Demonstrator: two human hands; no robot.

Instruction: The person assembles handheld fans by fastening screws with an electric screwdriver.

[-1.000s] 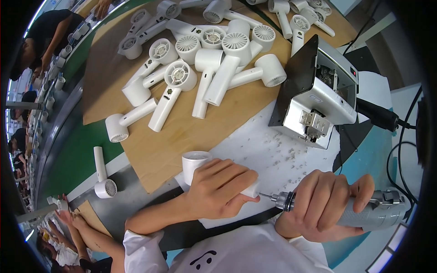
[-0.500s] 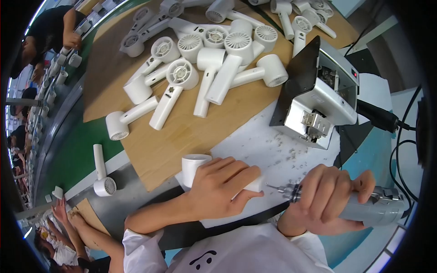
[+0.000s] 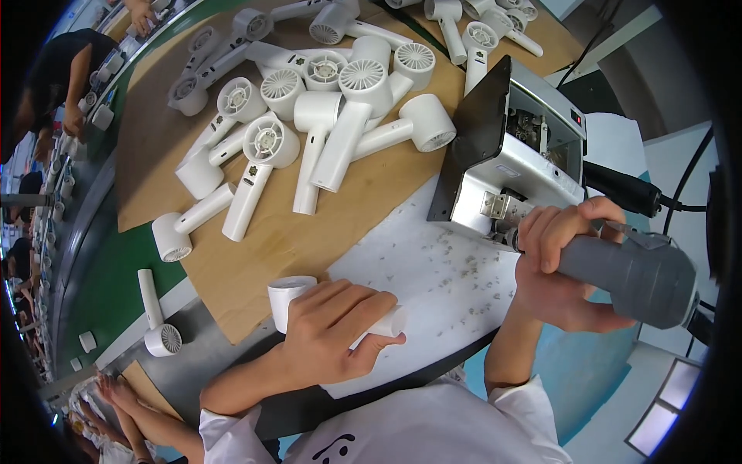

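Observation:
My left hand (image 3: pixel 336 329) is closed around the handle of a white handheld fan (image 3: pixel 290 292); its round head sticks out to the left and the handle end shows past my thumb. My right hand (image 3: pixel 560 259) grips a grey electric screwdriver (image 3: pixel 630 274), its front end up against the metal outlet of a silver screw feeder (image 3: pixel 529 166). My fingers and the feeder hide the bit tip. Beneath, a white sheet (image 3: pixel 417 271) is scattered with small dark specks, too small to name.
Several white handheld fans (image 3: pixel 265 141) lie piled on brown cardboard (image 3: pixel 255 286). One more fan (image 3: pixel 163 339) rests on the grey metal edge at left. A black cable and plug (image 3: pixel 626 189) run behind the feeder. Other people work along a green conveyor (image 3: pixel 100 286) at left.
My right hand has raised the electric screwdriver up and away from the fan, to the screw feeder's outlet. My left hand still holds the fan. The whole view has shifted slightly.

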